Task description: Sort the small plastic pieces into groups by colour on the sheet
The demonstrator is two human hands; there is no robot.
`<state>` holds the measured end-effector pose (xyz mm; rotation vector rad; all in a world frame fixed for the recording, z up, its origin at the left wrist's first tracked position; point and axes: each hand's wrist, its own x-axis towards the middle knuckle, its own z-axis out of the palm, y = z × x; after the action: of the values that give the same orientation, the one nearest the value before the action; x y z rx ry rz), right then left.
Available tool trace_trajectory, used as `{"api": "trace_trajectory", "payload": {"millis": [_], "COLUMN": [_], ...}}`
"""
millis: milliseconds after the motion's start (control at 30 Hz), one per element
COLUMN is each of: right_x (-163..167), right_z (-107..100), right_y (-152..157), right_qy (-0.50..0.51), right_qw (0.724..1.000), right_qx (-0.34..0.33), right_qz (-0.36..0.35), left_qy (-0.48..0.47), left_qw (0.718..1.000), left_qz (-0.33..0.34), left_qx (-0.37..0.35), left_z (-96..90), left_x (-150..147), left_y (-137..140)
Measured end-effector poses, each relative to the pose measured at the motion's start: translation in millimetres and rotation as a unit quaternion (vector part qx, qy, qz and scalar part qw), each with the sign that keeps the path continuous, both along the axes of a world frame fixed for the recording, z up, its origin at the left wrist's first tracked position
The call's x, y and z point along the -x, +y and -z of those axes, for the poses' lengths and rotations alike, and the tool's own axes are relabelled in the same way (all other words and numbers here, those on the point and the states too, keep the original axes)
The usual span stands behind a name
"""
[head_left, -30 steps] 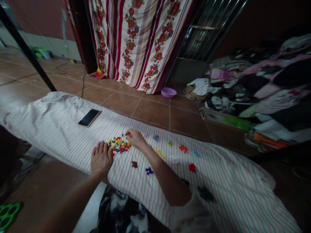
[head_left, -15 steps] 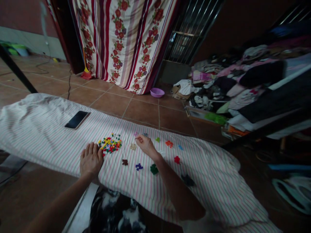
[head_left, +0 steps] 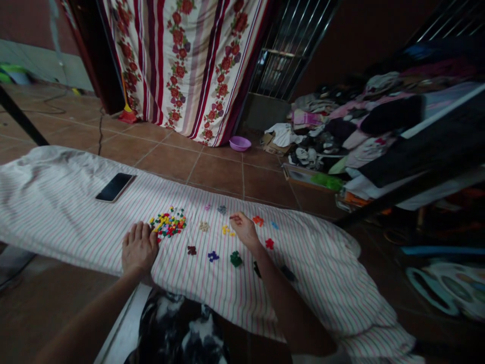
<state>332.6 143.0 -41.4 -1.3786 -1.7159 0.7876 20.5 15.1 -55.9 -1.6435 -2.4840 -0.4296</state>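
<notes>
My left hand (head_left: 139,247) lies flat on the striped cloth (head_left: 170,273), fingers spread, beside a mixed pile of tiny coloured pieces (head_left: 169,222). My right hand (head_left: 244,228) is closed in a pinch, with a small dark reddish piece (head_left: 232,218) at the fingertips. It hovers just right of some yellow pieces (head_left: 228,230) and near a grey cluster (head_left: 222,209). Around it lie single-colour clusters: beige (head_left: 203,226), brown (head_left: 192,250), purple (head_left: 212,256), dark green (head_left: 235,259), orange (head_left: 258,220) and red (head_left: 269,243). My right forearm partly covers a dark cluster (head_left: 257,269).
A phone (head_left: 115,187) rests on the cloth at the left. Pink (head_left: 207,207) and light blue pieces (head_left: 275,225) sit toward the far edge. Beyond are a purple basin (head_left: 240,143), a floral curtain (head_left: 185,71) and heaped clothes (head_left: 352,121).
My right hand has moved right, from beside the beige and pink clusters to past the yellow pieces, uncovering the yellow and grey ones. My left hand stays flat. The view has shifted slightly.
</notes>
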Motion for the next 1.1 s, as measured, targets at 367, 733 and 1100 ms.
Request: {"api": "trace_trajectory", "payload": {"millis": [367, 733, 1100], "right_x": [-19.8, -4.2, 62.7], "right_z": [-1.6, -11.6, -19.5], "right_y": [-17.5, -62.2, -86.3], "right_qy": [-0.006, -0.046, -0.252], "right_qw": [1.0, 0.998, 0.947], "right_qx": [-0.002, -0.025, -0.047], "right_qz": [0.028, -0.02, -0.194], "left_qy": [-0.002, 0.0, -0.004], "left_qw": [1.0, 1.0, 1.0], "left_qz": [0.0, -0.004, -0.008], "left_qx": [-0.001, 0.002, 0.002], "left_z": [-1.4, -4.8, -1.4], "left_x": [-0.4, -1.9, -0.3], "left_y": [-1.4, -2.1, -0.6]}}
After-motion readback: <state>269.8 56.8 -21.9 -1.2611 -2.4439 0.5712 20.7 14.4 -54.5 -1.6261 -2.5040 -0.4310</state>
